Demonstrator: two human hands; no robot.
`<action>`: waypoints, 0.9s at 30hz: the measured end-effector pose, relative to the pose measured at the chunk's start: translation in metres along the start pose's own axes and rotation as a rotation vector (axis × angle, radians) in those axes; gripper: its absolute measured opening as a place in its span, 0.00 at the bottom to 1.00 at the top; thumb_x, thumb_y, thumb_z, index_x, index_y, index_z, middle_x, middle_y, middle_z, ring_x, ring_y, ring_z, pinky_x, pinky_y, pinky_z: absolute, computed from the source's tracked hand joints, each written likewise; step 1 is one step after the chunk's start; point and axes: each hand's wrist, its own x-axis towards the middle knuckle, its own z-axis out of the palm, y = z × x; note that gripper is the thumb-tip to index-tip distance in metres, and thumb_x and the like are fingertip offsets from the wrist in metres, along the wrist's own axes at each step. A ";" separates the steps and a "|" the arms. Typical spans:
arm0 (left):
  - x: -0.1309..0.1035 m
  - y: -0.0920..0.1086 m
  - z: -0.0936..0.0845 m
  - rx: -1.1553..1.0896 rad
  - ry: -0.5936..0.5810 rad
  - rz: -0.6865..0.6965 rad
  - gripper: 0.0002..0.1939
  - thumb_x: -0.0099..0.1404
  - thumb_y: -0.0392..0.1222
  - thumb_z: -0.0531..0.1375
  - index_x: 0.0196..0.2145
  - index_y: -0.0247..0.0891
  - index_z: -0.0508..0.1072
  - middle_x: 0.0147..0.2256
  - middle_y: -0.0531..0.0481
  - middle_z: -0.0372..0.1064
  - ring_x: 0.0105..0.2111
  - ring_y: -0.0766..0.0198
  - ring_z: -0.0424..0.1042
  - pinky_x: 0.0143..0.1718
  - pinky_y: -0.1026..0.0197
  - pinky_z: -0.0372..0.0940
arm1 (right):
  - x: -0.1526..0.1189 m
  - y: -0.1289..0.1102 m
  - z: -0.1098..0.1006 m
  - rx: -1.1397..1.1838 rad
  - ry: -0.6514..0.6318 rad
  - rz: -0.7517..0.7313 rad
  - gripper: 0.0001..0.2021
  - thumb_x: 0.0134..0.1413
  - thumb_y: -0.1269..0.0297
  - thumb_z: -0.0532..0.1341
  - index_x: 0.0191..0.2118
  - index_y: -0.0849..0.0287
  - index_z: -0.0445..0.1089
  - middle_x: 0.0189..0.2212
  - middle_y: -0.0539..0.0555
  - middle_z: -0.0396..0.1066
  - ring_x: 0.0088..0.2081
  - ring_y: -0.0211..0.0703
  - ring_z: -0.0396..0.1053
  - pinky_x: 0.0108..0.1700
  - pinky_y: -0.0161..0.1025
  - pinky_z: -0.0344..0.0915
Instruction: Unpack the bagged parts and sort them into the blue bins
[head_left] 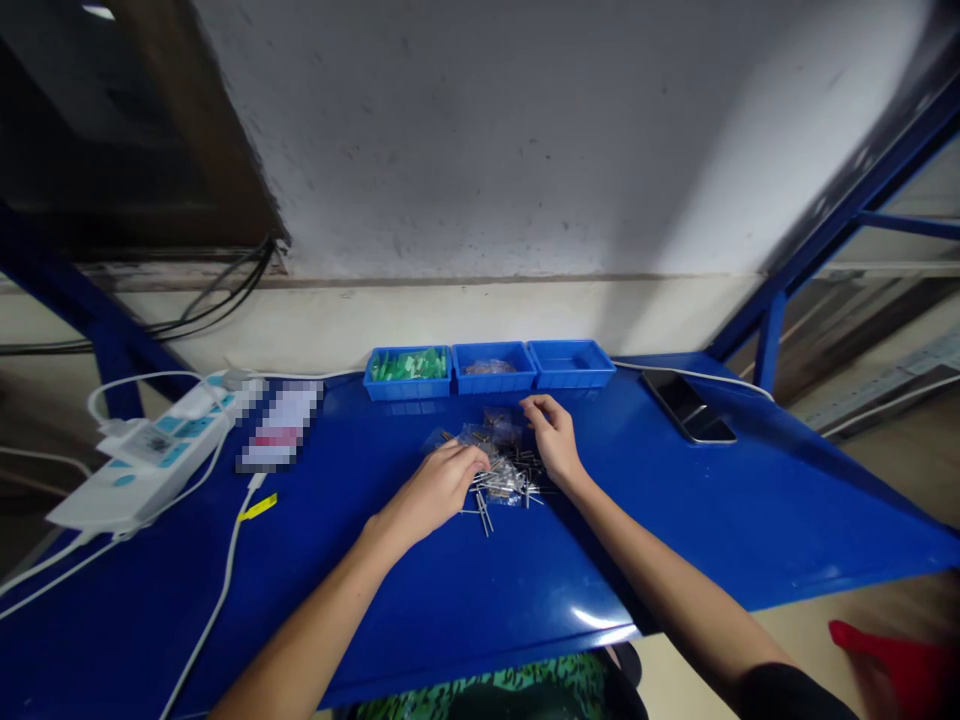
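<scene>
In the head view, a loose pile of thin metal pins (508, 482) lies on the blue table (480, 610), mixed with small clear plastic bags (491, 432). My left hand (447, 478) rests at the left side of the pile, its fingers curled together over the pins. Whatever those fingers hold is hidden. At the pile's right side, my right hand (553, 438) is raised a little, with thumb and fingertips pinched together. Anything in that pinch is too small to name.
Behind the pile stand three blue bins: one with green packets (409, 392), one with clear packets (495, 382), and a right-hand bin (571, 380). A black phone (688, 408) lies right; a power strip (150, 460), a blurred-out device (279, 425) and white cables (225, 580) lie left.
</scene>
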 end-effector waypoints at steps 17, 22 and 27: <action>0.002 -0.005 0.003 -0.264 0.334 -0.193 0.08 0.68 0.41 0.49 0.39 0.38 0.66 0.23 0.57 0.67 0.23 0.68 0.68 0.28 0.67 0.61 | -0.023 -0.048 -0.008 -0.374 -0.455 -0.640 0.07 0.60 0.65 0.53 0.34 0.59 0.67 0.28 0.54 0.68 0.30 0.41 0.61 0.35 0.39 0.58; 0.001 -0.006 0.002 -0.177 0.383 -0.100 0.05 0.65 0.40 0.55 0.37 0.39 0.68 0.31 0.52 0.70 0.31 0.65 0.70 0.34 0.64 0.63 | -0.022 -0.046 -0.009 -0.335 -0.391 -0.566 0.09 0.61 0.66 0.50 0.32 0.59 0.64 0.26 0.54 0.66 0.30 0.42 0.62 0.34 0.38 0.58; 0.002 -0.009 0.001 -0.002 0.403 -0.042 0.08 0.67 0.39 0.51 0.33 0.40 0.69 0.31 0.51 0.70 0.34 0.63 0.69 0.38 0.61 0.63 | -0.024 -0.050 -0.011 -0.383 -0.423 -0.592 0.11 0.62 0.63 0.50 0.34 0.59 0.66 0.27 0.54 0.67 0.31 0.42 0.62 0.36 0.39 0.58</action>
